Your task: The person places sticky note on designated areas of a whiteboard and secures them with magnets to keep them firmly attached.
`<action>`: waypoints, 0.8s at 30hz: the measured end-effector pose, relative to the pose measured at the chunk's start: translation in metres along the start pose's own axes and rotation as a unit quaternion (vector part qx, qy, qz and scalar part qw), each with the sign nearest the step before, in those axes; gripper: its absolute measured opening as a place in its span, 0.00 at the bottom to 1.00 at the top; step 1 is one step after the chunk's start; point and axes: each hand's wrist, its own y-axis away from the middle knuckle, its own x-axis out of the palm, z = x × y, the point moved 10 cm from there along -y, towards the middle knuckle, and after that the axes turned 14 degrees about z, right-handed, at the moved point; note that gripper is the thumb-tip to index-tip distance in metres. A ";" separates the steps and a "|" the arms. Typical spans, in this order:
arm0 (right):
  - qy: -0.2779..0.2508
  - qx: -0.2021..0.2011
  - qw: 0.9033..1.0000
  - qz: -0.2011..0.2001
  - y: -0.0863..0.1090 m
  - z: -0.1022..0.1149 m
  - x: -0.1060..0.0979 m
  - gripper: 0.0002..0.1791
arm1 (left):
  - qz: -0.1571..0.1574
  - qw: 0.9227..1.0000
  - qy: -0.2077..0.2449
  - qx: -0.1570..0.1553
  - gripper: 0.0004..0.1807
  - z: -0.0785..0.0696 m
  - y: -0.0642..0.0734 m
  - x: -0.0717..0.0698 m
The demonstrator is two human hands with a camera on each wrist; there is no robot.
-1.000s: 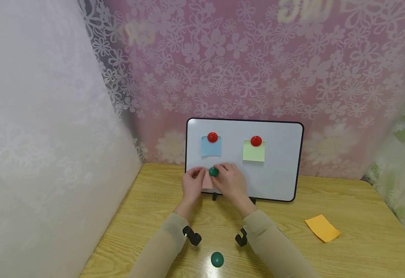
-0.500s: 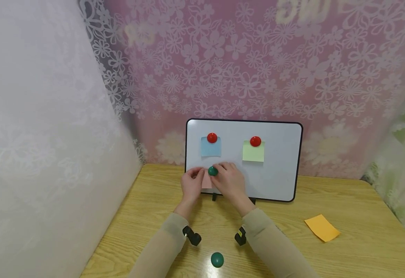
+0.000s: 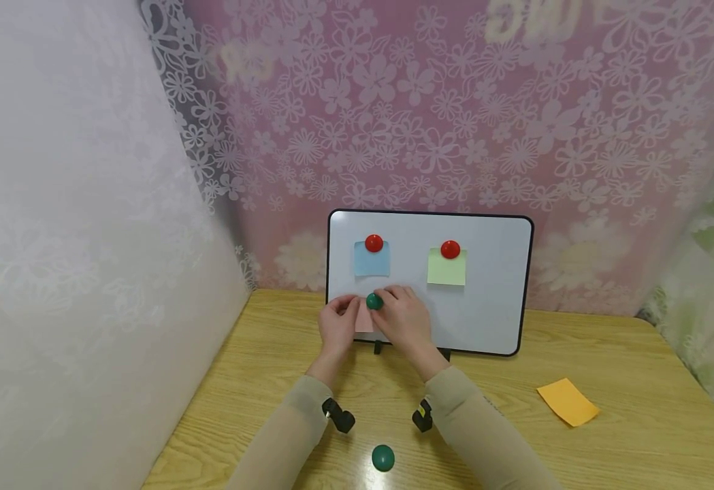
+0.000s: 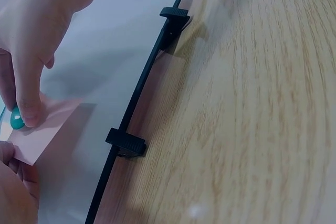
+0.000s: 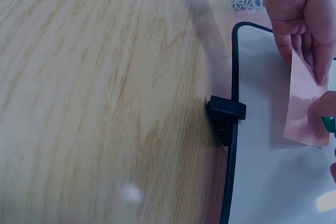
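A pink sticky note (image 3: 364, 318) lies against the lower left of a whiteboard (image 3: 485, 299), its lower edge standing off the surface in the wrist views. My left hand (image 3: 337, 325) pinches the note's left edge between thumb and fingers. With thumb and fingers my right hand (image 3: 404, 321) holds a round green magnet (image 3: 374, 301) at the note's top. Above them, a red magnet (image 3: 374, 243) sits on a blue note (image 3: 371, 260). To the right, another red magnet (image 3: 450, 249) sits on a pale green note (image 3: 446, 269).
The board leans upright on black stand clips (image 4: 126, 142) near the patterned pink backdrop (image 3: 393, 122). On the wooden table (image 3: 258, 381), a second green magnet (image 3: 383, 458) lies between the forearms and an orange note (image 3: 568, 402) lies at the right. A white curtain (image 3: 87, 238) borders the left.
Both hands stay nearly still at the pink note. In the head view, the right hand and its green magnet shift very slightly left.
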 end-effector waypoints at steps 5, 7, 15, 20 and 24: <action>0.006 -0.003 1.000 -0.005 0.000 0.002 0.000 0.20 | 0.005 1.000 -0.002 0.004 0.08 -0.001 0.001 0.001; 0.008 -0.003 1.000 -0.004 0.000 0.003 0.000 0.19 | 0.005 1.000 -0.003 0.003 0.08 0.000 0.001 0.001; 0.007 -0.005 1.000 -0.011 0.000 0.005 -0.001 0.19 | -0.001 1.000 -0.004 0.005 0.08 0.000 0.001 0.000; 0.004 -0.009 1.000 -0.019 0.000 0.006 -0.003 0.19 | -0.002 1.000 -0.002 0.007 0.08 -0.001 0.001 0.000; 0.001 -0.006 1.000 -0.010 0.000 0.006 -0.002 0.20 | 0.000 1.000 -0.002 0.008 0.09 -0.001 0.001 0.000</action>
